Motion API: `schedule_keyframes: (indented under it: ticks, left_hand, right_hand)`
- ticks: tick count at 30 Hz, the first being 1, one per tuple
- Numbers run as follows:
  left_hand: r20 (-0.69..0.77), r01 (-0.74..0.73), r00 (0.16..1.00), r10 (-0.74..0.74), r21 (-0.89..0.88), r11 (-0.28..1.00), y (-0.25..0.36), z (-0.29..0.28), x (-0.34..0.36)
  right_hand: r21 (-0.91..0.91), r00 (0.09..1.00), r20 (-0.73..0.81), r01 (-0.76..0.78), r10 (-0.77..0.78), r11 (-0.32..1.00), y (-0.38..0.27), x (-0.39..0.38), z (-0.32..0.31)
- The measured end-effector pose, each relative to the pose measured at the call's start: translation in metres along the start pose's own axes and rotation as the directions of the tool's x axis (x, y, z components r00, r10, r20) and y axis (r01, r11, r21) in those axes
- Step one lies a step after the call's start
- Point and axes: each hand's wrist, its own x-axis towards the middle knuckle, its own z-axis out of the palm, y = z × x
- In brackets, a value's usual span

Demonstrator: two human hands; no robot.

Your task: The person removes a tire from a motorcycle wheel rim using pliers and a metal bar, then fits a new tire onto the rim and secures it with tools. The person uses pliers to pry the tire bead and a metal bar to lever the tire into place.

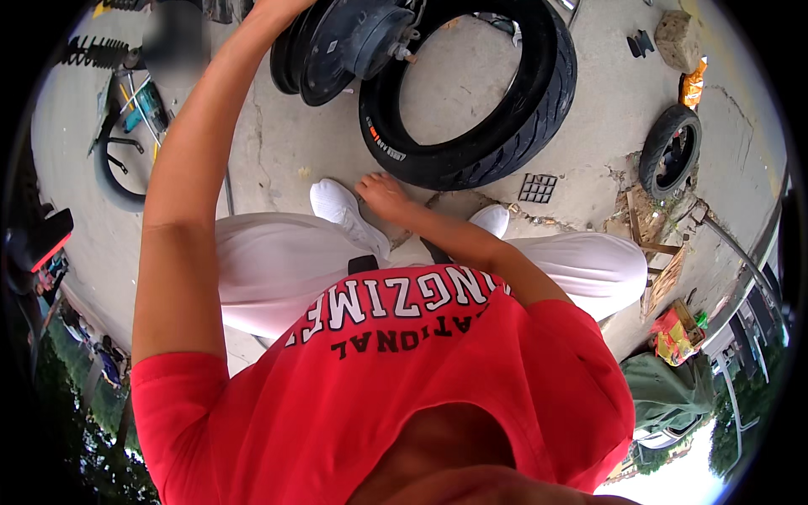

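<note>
A large black tyre (497, 109) stands tilted on the concrete in front of me. A black wheel with a hub (353, 42) leans against its left side. My left arm stretches up along the left. My left hand (273, 8) reaches the top of the wheel at the picture's edge, and its fingers are cut off from view. My right hand (383, 195) rests low by the tyre's bottom edge, fingers spread against the ground and rubber, holding nothing. I crouch in a red shirt, white trousers and white shoes (341, 206).
A small black tyre (669, 151) lies at the right beside broken concrete and wooden scraps (661, 252). A drain grate (537, 187) sits near my right foot. Hand tools (139, 109) and a coil spring (88, 52) lie far left. A stone (677, 38) is at top right.
</note>
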Motion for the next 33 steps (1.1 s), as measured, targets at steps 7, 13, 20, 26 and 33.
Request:
schedule_keyframes:
  ticks: [7, 13, 20, 26, 33]
  left_hand:
    - [0.069, 0.022, 0.998, -0.012, -0.142, 0.990, -0.016, 0.008, -0.019]
    - [0.044, 0.173, 0.984, -0.173, -0.002, 0.985, -0.018, 0.007, -0.023]
    - [0.103, 0.093, 0.992, -0.078, -0.155, 0.984, -0.044, 0.024, -0.004]
    - [0.082, 0.099, 0.993, -0.088, -0.138, 0.985, -0.043, 0.024, -0.004]
    - [0.048, 0.029, 0.999, -0.027, -0.040, 0.999, -0.039, 0.027, -0.003]
  right_hand:
    - [-0.060, 0.997, -0.063, 0.042, -0.046, 0.997, 0.003, -0.001, 0.001]
    - [-0.116, 0.983, -0.020, 0.179, -0.182, 0.977, -0.012, 0.003, 0.001]
    - [0.511, 0.937, -0.294, -0.011, 0.187, 0.859, 0.120, -0.044, -0.060]
    - [0.042, 0.556, -0.820, -0.181, 0.137, 0.983, 0.187, -0.018, -0.290]
    - [0.083, 0.516, -0.767, -0.509, 0.381, 0.857, 0.279, 0.021, -0.372]
